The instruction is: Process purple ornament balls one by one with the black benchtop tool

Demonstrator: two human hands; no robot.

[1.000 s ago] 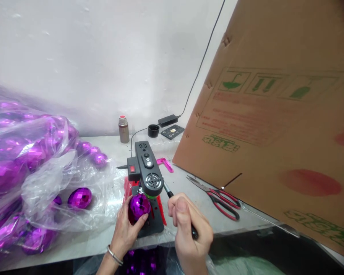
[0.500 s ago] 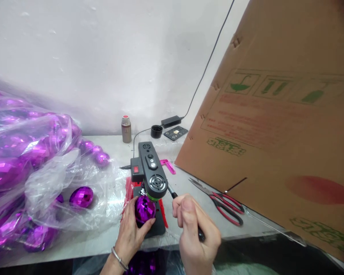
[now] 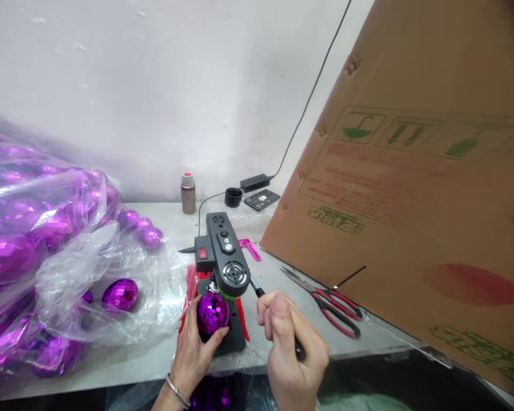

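Note:
My left hand (image 3: 193, 349) grips a faceted purple ball (image 3: 212, 312) and holds it on the black base under the head of a small black bench machine (image 3: 223, 257) with a red switch. My right hand (image 3: 292, 349) is closed around the machine's black lever handle (image 3: 257, 291), which runs up to the machine's right side. Both hands sit at the near edge of the white table (image 3: 282, 274).
Clear plastic bags (image 3: 47, 245) full of purple balls fill the left side; one loose purple ball (image 3: 120, 294) lies inside. Red-handled scissors (image 3: 329, 302) lie right of the machine. A large cardboard sheet (image 3: 411, 188) leans on the right. A small flask (image 3: 188, 193), black cap and power adapter stand at the back.
The view has shifted slightly. My hands keep the same grips; the purple ball sits a little lower and nearer under the machine head.

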